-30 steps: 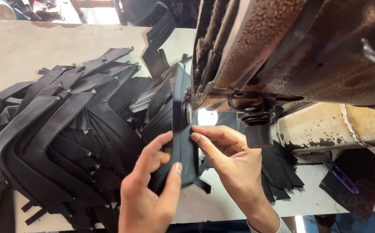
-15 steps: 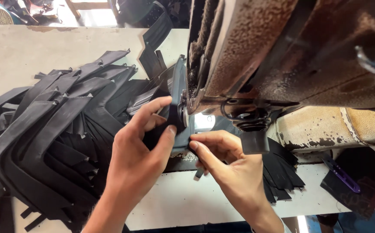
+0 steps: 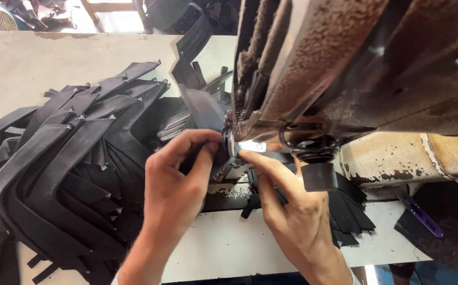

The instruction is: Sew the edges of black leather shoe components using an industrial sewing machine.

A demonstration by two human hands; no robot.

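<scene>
Two hands work at one rusty brown sewing machine (image 3: pixel 355 68): the left hand (image 3: pixel 179 182) pinches one dark grey leather strip (image 3: pixel 203 110) at the machine's foot, while the right hand (image 3: pixel 292 211) has fingertips pressed beside it. One heap of black curved leather pieces (image 3: pixel 65 174) lies left.

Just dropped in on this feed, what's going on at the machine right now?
A person stands at a worn, rust-stained sewing machine and holds a dark strap piece up against its working point. The left hand pinches the piece from the left, and the right hand presses fingertips in beside the small lit spot under the machine head. A big heap of similar black cut pieces lies on the pale table to the left, with a smaller stack to the right.
</scene>
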